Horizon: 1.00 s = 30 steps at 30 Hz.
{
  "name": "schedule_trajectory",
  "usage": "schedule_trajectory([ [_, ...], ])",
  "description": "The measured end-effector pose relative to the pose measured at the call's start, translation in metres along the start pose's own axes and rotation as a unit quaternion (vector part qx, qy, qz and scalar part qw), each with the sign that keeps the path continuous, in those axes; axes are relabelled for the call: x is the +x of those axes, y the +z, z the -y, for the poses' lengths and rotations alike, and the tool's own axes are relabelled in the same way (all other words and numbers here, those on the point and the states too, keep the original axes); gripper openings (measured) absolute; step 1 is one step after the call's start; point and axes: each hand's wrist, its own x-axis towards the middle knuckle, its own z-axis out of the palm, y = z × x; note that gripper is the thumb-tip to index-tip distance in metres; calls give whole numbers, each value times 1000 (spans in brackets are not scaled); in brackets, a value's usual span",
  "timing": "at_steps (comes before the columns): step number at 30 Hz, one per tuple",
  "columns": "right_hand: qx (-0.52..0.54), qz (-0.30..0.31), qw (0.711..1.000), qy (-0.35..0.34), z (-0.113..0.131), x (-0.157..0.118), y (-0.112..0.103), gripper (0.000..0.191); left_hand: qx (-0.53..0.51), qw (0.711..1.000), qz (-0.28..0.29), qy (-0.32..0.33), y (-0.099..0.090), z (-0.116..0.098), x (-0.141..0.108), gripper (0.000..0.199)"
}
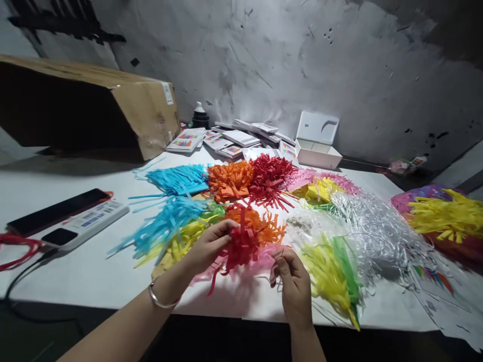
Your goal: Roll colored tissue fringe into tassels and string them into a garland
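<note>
Far left of the dark-red fringed paper pile [270,177] lies a white rectangular device with small black display [85,223]. Closer on that same side come the bright-blue fringed paper pile [179,178] and the orange fringed paper pile [230,181], which touches the dark-red one; probably the colours are grouped so each can be found easily.

In front of the dark-red pile, towards the person, the left hand [206,246] has its fingers closed on the side of a bright-red bunch of thin paper strips [241,246]. This grip perhaps leaves the strips free. The bunch shows no single long axis: one strip stands upright, another hangs down and to the left.

The right hand [292,276], apart from the left, is in front and slightly right of the dark-red pile; its thumb and fingers are pinched together, but what they hold, I cannot tell surely. Further right are a yellow-and-green plastic-like tassel [328,276], its narrow end pointing to the person, and a heap of shiny silver strings [366,226].
</note>
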Motion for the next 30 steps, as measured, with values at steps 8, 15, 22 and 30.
schedule_trajectory([
  [8, 63, 73, 995, 1, 0, 6, 26, 21, -111, 990, 21, -86, -14, 27, -26, 37],
  [15, -74, 62, 991, -95, 10, -1, 29, 15, 278, 956, -58, 68, -16, -1, -40, 15],
  [22, -137, 62, 977, -149, 4, -17, 30, 12, 368, 917, 80, 127, 16, -5, -59, 19],
  [30, -227, 35, 963, -138, 17, -35, 21, 12, -71, 985, 54, -151, 19, 12, -64, 40],
])
